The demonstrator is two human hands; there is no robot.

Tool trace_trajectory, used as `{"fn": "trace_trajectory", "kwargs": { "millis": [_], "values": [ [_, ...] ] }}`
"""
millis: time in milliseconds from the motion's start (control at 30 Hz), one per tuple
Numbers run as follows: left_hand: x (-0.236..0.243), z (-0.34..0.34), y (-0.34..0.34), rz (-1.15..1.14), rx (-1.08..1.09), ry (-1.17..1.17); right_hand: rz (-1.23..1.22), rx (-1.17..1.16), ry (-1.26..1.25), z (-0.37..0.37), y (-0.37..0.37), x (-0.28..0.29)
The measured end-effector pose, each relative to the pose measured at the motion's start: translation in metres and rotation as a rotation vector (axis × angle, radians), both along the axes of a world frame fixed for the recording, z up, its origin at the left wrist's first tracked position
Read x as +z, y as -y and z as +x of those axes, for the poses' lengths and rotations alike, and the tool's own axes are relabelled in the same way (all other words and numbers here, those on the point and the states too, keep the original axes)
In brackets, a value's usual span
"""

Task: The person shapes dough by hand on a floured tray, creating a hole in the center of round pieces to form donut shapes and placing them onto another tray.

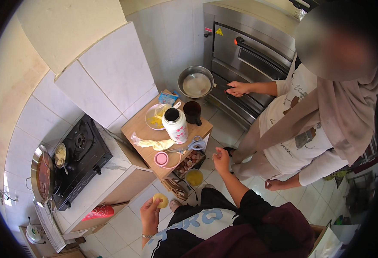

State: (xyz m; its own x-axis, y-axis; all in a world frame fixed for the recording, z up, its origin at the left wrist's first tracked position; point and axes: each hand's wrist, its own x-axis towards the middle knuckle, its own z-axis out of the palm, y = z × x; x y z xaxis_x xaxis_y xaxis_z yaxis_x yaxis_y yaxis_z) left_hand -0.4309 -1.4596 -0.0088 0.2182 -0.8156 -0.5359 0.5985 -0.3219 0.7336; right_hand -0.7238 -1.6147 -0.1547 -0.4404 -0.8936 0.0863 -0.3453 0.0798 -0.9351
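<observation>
In my left hand (149,215) is a flat, round, pale-yellow piece (161,201), gripped between thumb and fingers; its exact kind is hard to make out. My right hand (220,161) is raised in the air beyond the table corner, its fingers loosely bent and apart, with nothing visible in it. Nearest to it on the small wooden table (150,146) are blue-handled scissors (196,143). A white flask with pink flowers (175,129), a pink lid (161,158), a dark mug (192,112), a plastic bag with yellow contents (154,143) and a white plate (150,122) share that table.
Across from me, a person (301,116) holds a metal saucepan (196,81) by its handle before a steel oven (245,47). To the left, a large pan (42,174) and a small pan (60,155) sit by the black stove (83,150). A yellow-filled container (194,177) stands low beside the table.
</observation>
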Motion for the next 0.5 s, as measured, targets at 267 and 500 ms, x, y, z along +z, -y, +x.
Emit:
{"fn": "trace_trajectory", "kwargs": {
  "millis": [267, 500],
  "values": [
    [0.0015, -0.0008, 0.0012, 0.003, -0.013, 0.004, 0.013, -0.017, 0.010, -0.0046, -0.0040, -0.0017],
    [-0.0028, 0.0003, 0.0017, -0.009, -0.030, -0.013, -0.004, -0.028, 0.015, -0.0069, -0.0068, -0.0029]
  ]
}}
